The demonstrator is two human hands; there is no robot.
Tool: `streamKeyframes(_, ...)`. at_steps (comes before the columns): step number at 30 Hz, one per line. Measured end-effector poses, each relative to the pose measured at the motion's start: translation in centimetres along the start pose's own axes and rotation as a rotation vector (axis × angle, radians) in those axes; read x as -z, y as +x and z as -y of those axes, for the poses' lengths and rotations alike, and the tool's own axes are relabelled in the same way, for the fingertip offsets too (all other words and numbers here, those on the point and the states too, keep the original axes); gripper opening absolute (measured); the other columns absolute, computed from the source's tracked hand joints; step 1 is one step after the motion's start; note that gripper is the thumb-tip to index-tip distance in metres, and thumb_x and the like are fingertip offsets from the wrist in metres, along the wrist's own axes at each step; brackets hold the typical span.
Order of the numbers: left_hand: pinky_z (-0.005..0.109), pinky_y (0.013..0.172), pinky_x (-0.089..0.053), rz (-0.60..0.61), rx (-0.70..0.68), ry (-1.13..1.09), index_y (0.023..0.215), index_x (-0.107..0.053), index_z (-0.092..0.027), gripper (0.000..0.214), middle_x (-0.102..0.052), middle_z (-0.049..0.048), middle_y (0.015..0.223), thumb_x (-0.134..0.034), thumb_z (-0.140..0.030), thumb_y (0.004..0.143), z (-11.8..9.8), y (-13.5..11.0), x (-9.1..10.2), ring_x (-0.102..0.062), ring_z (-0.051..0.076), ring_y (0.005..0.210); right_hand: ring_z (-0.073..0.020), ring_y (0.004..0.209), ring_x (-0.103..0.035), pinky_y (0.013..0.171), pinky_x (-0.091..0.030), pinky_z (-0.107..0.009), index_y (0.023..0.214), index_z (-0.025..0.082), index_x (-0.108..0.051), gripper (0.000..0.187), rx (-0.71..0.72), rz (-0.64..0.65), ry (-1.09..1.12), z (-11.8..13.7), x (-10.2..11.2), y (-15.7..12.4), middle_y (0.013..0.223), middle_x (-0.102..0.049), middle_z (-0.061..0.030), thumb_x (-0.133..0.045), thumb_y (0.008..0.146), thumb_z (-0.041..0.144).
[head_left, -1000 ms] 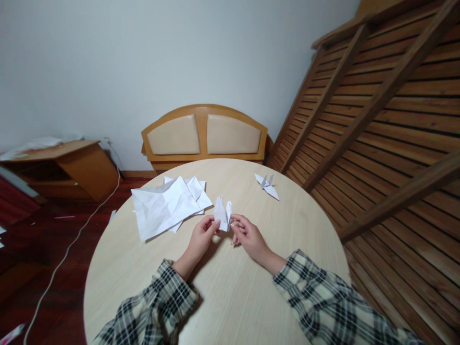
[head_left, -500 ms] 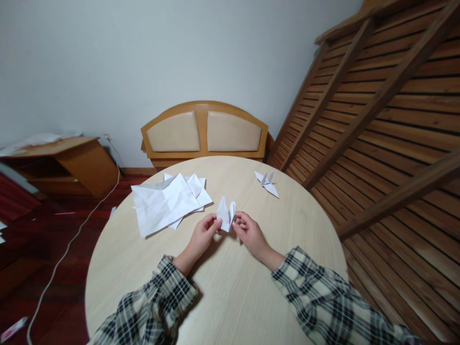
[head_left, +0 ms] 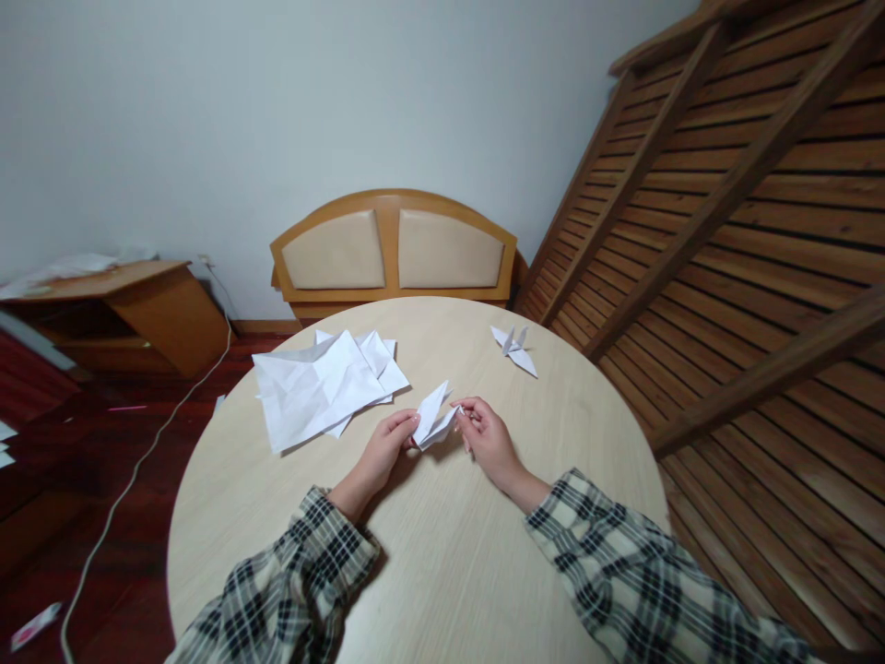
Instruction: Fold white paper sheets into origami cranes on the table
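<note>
- One folded paper piece (head_left: 434, 422) pinched between left hand (head_left: 383, 449) and right hand (head_left: 486, 437).
- One finished paper crane (head_left: 513, 348) beyond the right hand.
- One pile of creased sheets (head_left: 322, 385) beyond the left hand; count unclear.

Round bench (head_left: 442, 572): creased white sheets (head_left: 318, 387) piled far-left, finished paper crane (head_left: 515, 349) far-right, well apart. Padded headboard (head_left: 394, 249) behind. Slatted wooden frame (head_left: 725, 231) leaning at right.

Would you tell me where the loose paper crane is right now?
In the head view, the paper crane lies at the far right of the round table, beyond the folded paper that the left hand and right hand pinch.
</note>
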State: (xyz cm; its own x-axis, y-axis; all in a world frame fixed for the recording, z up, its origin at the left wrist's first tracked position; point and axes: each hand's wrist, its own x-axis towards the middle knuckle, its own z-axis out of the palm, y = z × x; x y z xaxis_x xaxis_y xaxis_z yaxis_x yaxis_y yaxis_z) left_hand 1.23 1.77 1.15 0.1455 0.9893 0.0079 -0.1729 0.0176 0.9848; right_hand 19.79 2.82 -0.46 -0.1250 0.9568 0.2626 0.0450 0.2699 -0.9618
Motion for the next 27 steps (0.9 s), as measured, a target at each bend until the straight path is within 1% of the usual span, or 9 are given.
streamKeyframes(2,0.022,0.053,-0.035,-0.023,0.014,-0.058,0.079,-0.07,-0.015,0.027,-0.059,0.0008,0.069,-0.073,-0.041,0.074,0.13,0.16,0.11,-0.046,0.011,0.059,-0.0089,0.046,-0.045,0.04,-0.035,-0.021,0.101,0.021,-0.059,0.027,-0.005,-0.001,0.001,0.13,-0.03,-0.03,0.072,-0.058,0.0024,-0.053,0.091,0.046)
streamKeyframes(6,0.022,0.052,-0.033,-0.015,-0.009,-0.125,0.077,-0.07,-0.014,0.027,-0.058,0.0001,0.068,-0.071,-0.041,0.077,0.13,0.32,0.2,-0.044,0.01,0.058,-0.0083,0.044,-0.044,0.04,-0.035,-0.021,0.102,0.02,-0.062,0.032,-0.005,0.004,0.015,0.43,-0.08,-0.08,0.072,-0.059,0.0015,-0.05,0.094,0.048)
streamKeyframes(10,0.023,0.057,-0.038,-0.047,0.002,-0.152,0.091,-0.071,-0.015,0.028,-0.066,0.0032,0.082,-0.073,-0.038,0.076,0.26,0.39,0.19,-0.052,0.012,0.065,-0.0079,0.043,-0.044,0.039,-0.034,-0.021,0.101,0.019,-0.062,0.034,-0.013,0.016,0.034,0.64,-0.14,-0.06,0.07,-0.059,0.0019,-0.047,0.095,0.049)
streamKeyframes(12,0.023,0.058,-0.039,-0.06,0.015,-0.161,0.095,-0.071,-0.015,0.031,-0.067,0.0041,0.087,-0.075,-0.038,0.074,0.39,0.39,0.14,-0.054,0.012,0.068,-0.0082,0.042,-0.044,0.038,-0.033,-0.02,0.098,0.019,-0.06,0.035,-0.039,0.016,0.05,0.56,-0.17,-0.02,0.068,-0.058,0.0027,-0.048,0.094,0.052)
streamKeyframes(16,0.02,0.051,-0.033,-0.034,0.037,-0.148,0.096,-0.069,-0.015,0.032,-0.062,0.0007,0.078,-0.075,-0.039,0.075,0.38,0.27,-0.06,-0.047,0.008,0.058,-0.0083,0.041,-0.044,0.035,-0.03,-0.019,0.089,0.021,-0.053,0.037,-0.104,0.013,0.117,0.2,-0.21,-0.02,0.063,-0.056,0.0044,-0.049,0.091,0.058)
streamKeyframes(19,0.019,0.05,-0.031,-0.006,0.032,-0.102,0.094,-0.069,-0.014,0.032,-0.059,-0.0009,0.072,-0.075,-0.041,0.076,0.11,0.12,-0.23,-0.044,0.007,0.055,-0.0078,0.041,-0.044,0.034,-0.029,-0.017,0.086,0.021,-0.051,0.038,-0.117,0.016,0.152,0.06,-0.24,-0.07,0.063,-0.056,0.0049,-0.049,0.091,0.059)
streamKeyframes(22,0.019,0.05,-0.032,0.01,0.023,-0.08,0.093,-0.07,-0.014,0.035,-0.057,-0.0015,0.069,-0.075,-0.043,0.076,-0.01,0.07,-0.25,-0.044,0.007,0.054,-0.0076,0.042,-0.044,0.035,-0.028,-0.017,0.09,0.021,-0.052,0.037,-0.096,0.003,0.15,0.11,-0.24,-0.03,0.063,-0.055,0.0052,-0.047,0.092,0.057)
streamKeyframes(24,0.019,0.05,-0.031,0.009,0.021,-0.083,0.094,-0.07,-0.013,0.036,-0.057,-0.0017,0.067,-0.075,-0.044,0.076,0.11,0.15,-0.17,-0.043,0.007,0.053,-0.0075,0.041,-0.044,0.035,-0.028,-0.017,0.097,0.021,-0.052,0.034,-0.077,-0.011,0.138,0.13,-0.2,0.07,0.063,-0.055,0.0058,-0.047,0.093,0.055)
streamKeyframes(27,0.019,0.052,-0.034,-0.011,0.024,-0.121,0.097,-0.069,-0.014,0.037,-0.059,-0.001,0.07,-0.076,-0.043,0.075,0.48,0.39,0.0,-0.047,0.007,0.055,-0.0078,0.041,-0.045,0.036,-0.031,-0.018,0.106,0.024,-0.046,0.03,-0.069,-0.021,0.138,0.03,-0.16,0.17,0.066,-0.056,0.0075,-0.051,0.091,0.05)
